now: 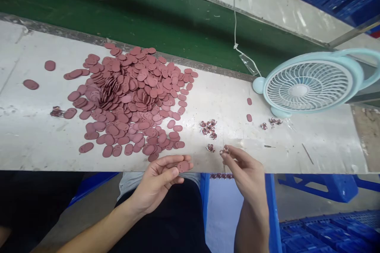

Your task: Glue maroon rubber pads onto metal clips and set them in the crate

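Observation:
Between the thumb and fingers of my left hand (162, 180) is a flat, oval, reddish-pink piece (183, 166) with small holes, held just over the table's front edge. My right hand (245, 168) pinches a small shiny metallic piece (225, 150) at its fingertips. Close by on the table sit a loose cluster of similar metallic pieces (208, 126) and a single one (210, 148). A large heap of the same pink ovals (133, 99) spreads to the left. Below my right hand, a row of metallic pieces (221, 176) lies along the edge of a blue tray (272, 213).
A light-blue fan (308, 83) stands at the right, its white cord (235, 16) running back across a green belt (184, 19). A syringe-like dispenser with a needle (252, 144) lies beyond my right hand. Blue crates (341, 229) stand at lower right.

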A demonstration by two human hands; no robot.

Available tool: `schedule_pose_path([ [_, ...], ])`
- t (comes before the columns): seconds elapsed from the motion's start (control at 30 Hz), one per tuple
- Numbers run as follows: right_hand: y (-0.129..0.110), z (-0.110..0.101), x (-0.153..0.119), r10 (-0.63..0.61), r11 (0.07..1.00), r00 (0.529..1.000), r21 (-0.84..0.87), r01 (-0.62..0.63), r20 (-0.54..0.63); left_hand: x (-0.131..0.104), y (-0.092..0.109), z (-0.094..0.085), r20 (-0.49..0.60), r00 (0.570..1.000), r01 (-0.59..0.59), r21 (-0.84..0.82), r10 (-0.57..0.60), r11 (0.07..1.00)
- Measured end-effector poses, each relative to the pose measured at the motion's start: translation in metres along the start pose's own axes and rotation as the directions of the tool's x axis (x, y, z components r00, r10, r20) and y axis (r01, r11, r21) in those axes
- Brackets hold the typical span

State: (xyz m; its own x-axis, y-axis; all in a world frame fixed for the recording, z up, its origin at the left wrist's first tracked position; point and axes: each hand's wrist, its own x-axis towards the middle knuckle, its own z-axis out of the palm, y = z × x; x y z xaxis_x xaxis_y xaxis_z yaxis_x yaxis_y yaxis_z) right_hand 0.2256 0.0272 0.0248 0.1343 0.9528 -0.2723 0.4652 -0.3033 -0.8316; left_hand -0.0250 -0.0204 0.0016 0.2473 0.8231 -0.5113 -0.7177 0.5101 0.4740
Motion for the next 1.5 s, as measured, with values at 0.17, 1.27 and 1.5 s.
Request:
schedule_pose_path([
  [0.17,-0.034,0.025,-0.041,-0.226,0.873,0.924,0.485,0.052,0.307,0.001,-0.006,0.007,0.108,0.987,-0.122,0.065,0.115,0.990],
  [1.27,-0.037,0.042,-0.041,-0.057,0.824,0.916,0.537,-0.182,0.398,-0.002,-0.012,0.008,0.024,0.995,-0.101,0.333,0.099,0.937],
  [1.5,-0.027,0.045,-0.040,-0.061,0.797,0.939,0.583,-0.158,0.338,0.002,-0.017,0.015,0.000,0.992,-0.117,0.365,0.126,0.924],
])
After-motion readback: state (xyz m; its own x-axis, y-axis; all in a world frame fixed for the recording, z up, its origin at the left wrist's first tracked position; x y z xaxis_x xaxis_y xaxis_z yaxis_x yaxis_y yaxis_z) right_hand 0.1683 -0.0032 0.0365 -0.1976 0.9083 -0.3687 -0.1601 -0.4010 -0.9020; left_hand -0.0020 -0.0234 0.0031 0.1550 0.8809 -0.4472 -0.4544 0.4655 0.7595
